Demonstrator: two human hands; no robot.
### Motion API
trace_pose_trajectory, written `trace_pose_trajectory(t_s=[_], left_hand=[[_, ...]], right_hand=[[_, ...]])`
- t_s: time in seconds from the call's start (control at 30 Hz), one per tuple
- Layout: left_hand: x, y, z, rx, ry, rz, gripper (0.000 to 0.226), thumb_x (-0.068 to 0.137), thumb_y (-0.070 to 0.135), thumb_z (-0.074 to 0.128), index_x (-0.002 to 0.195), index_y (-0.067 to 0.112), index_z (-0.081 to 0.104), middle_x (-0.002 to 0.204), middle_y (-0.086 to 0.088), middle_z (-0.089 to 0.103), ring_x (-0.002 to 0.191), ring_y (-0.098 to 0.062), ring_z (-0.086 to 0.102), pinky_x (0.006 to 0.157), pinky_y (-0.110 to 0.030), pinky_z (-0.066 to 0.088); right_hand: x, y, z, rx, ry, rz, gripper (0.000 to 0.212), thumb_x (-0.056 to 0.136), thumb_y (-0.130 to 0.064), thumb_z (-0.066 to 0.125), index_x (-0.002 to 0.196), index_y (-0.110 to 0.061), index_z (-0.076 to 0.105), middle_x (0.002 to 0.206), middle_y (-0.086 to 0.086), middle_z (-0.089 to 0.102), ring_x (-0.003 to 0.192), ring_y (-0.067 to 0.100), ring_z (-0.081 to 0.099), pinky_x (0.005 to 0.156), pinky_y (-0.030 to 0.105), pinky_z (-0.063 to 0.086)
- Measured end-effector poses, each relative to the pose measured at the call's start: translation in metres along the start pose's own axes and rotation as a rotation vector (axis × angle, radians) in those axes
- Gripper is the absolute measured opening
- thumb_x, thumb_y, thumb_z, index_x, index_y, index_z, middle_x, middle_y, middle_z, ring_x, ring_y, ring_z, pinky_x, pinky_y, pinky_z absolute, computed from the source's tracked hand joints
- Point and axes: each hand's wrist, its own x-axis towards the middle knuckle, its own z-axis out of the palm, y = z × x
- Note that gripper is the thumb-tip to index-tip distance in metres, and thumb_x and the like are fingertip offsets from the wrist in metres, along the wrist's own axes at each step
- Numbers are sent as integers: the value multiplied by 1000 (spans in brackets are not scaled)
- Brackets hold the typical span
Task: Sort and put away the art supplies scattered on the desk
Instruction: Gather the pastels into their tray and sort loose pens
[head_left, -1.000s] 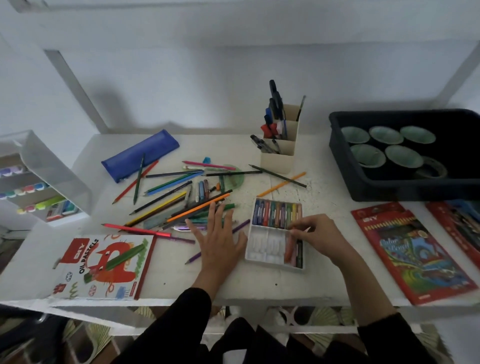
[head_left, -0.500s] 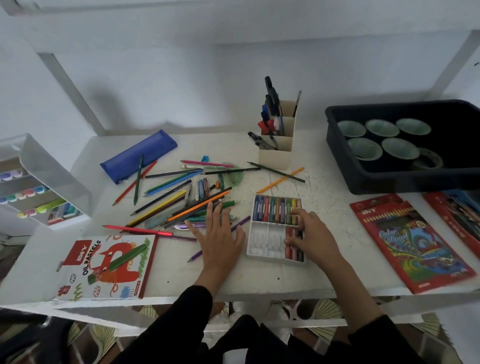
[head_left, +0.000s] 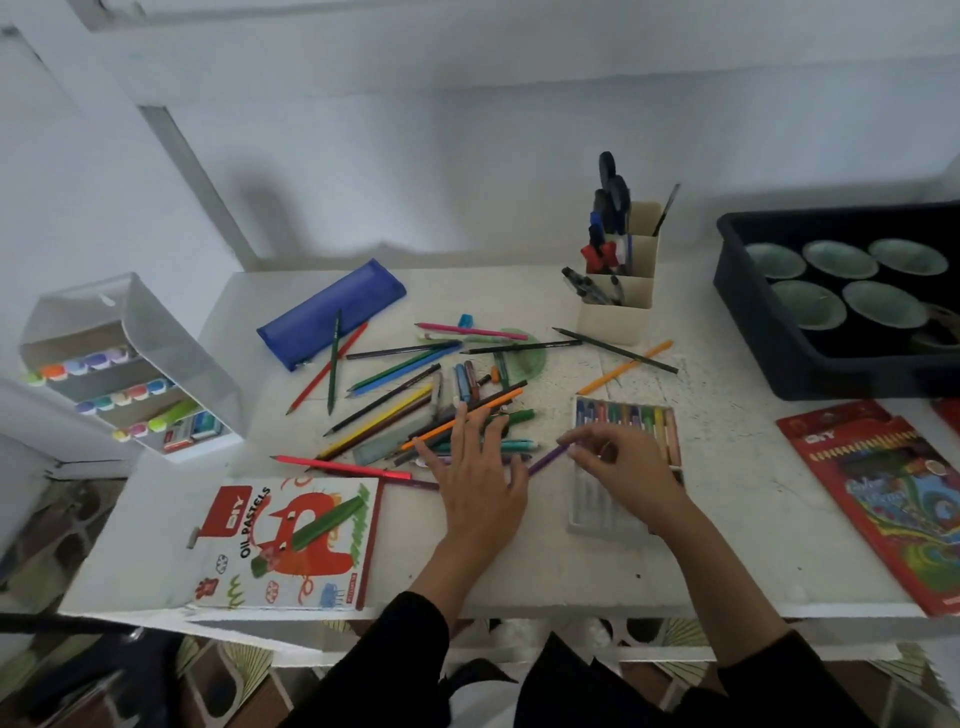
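Several coloured pencils (head_left: 405, 410) lie in a loose heap at the desk's middle. My left hand (head_left: 478, 467) rests flat on the heap's near edge, fingers spread. To its right sits an open white tray of oil pastels (head_left: 597, 514) with a row of coloured sticks at its far end. My right hand (head_left: 623, 462) hovers over this tray, its loosely bent fingers reaching left to the upper end of a purple pencil (head_left: 545, 461). The oil pastels box lid (head_left: 291, 540) lies at the front left.
A blue pencil case (head_left: 332, 312) lies at the back left and a cream pen holder (head_left: 618, 306) stands behind the tray. A black bin (head_left: 779, 332) with round cups fills the back right. A red coloured-pencil box (head_left: 893, 499) lies right. A clear marker organiser (head_left: 130, 374) stands far left.
My right hand left the right side of the pastel tray and moved left across it to the purple pencil. My left hand stayed on the pencil heap.
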Motion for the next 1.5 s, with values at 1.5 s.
trace_pose_trajectory(t_s=[1.5], left_hand=[[26, -31, -27, -109, -299, 543, 47, 76, 49, 46, 117, 28, 58, 130, 6, 50, 140, -17, 26, 106, -61, -21]], right_hand=[[-53, 4, -5, 33, 619, 525, 13, 83, -28, 70, 88, -17, 65, 68, -2, 67, 53, 4, 61, 44, 8, 43]])
